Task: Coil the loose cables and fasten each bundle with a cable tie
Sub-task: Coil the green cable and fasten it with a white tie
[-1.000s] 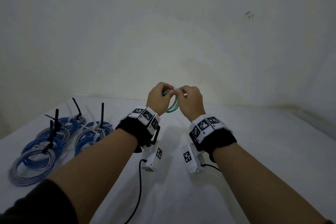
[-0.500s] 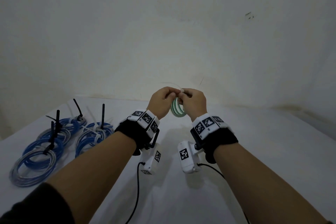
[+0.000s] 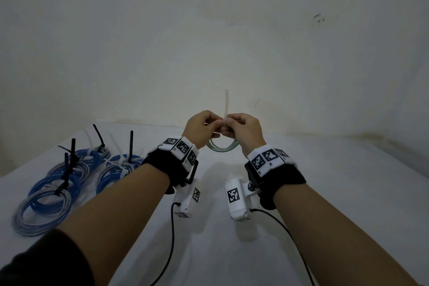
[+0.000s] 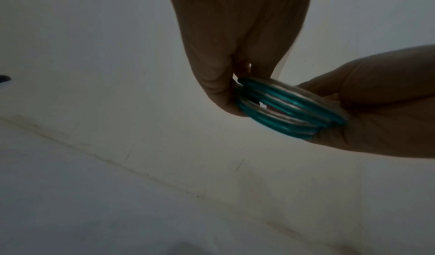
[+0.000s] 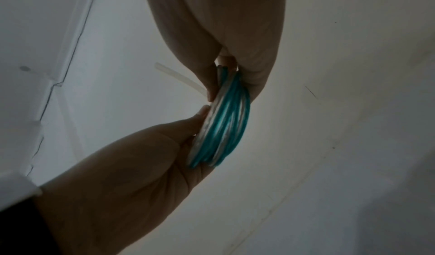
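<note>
A small coil of green and clear cable (image 3: 222, 147) hangs in the air between my hands, above the white table (image 3: 336, 193). My left hand (image 3: 217, 124) pinches the top of the coil (image 4: 282, 103) with curled fingers (image 4: 220, 93). My right hand (image 3: 230, 125) pinches the same spot from the other side, at the foot of a white cable tie (image 3: 226, 104) whose tail stands straight up. In the right wrist view the tail (image 5: 179, 76) juts out beside my right fingers (image 5: 254, 73) and the coil (image 5: 223, 125) lies against my left palm (image 5: 141, 156). The tie's head is hidden.
Several blue and clear cable coils (image 3: 53, 190) lie on the table at the left, bound with upright black ties (image 3: 130, 145) and white ties (image 3: 120, 161). A plain wall (image 3: 232, 42) stands close behind. Black leads (image 3: 171, 239) hang from the wrist cameras.
The coil has swung from upright between the knuckles to hanging below them. The white tie's tail has come through and now stands up above the hands, which dropped slightly.
</note>
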Available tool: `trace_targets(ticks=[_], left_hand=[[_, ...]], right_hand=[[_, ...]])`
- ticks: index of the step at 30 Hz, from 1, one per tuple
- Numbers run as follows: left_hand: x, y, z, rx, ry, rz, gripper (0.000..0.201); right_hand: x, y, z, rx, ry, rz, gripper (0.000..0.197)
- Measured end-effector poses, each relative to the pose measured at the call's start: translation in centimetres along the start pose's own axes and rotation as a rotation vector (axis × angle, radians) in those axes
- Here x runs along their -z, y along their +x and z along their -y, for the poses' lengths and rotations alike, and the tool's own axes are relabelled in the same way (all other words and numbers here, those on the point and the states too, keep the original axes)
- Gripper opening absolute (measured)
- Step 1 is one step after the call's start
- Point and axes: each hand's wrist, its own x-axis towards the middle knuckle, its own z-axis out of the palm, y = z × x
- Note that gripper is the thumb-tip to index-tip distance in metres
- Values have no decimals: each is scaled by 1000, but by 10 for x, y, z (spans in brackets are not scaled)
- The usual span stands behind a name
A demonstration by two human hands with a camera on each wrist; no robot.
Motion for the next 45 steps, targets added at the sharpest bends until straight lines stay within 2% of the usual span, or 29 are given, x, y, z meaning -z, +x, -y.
trace_targets(ticks=[7,10,18,26,29,32,35,39,41,45], left_hand=[[7,-4,5,-27,112,-77,18],[11,-7,6,-26,156,-42,18],[26,-18,12,48,236,47,17],[48,-31,17,102,157,56,19],[57,-35,21,162,123,10,17],[67,-37,24,151,200,-53,16],[74,-38,26,162,182,-82,15],[78,-41,23,224,65,-34,11],[81,-41,20,227,79,10,11],[86,-41,17,208,93,23,10]], right_hand=[[-7,-4,-6,-37,-41,36,17],[-8,-4,-8,-41,-107,39,9],[-24,-9,-18,-55,-224,-6,11],[-51,-18,-28,-99,-211,-58,10],[-64,-23,-30,-113,-211,-12,11],[-73,-28,-29,-121,-223,62,7],[-78,-31,-27,-104,-236,78,6],[-86,-32,-24,-76,-266,28,19],[-90,-33,-23,-75,-260,7,22],[-95,-34,-23,-92,-248,26,6]])
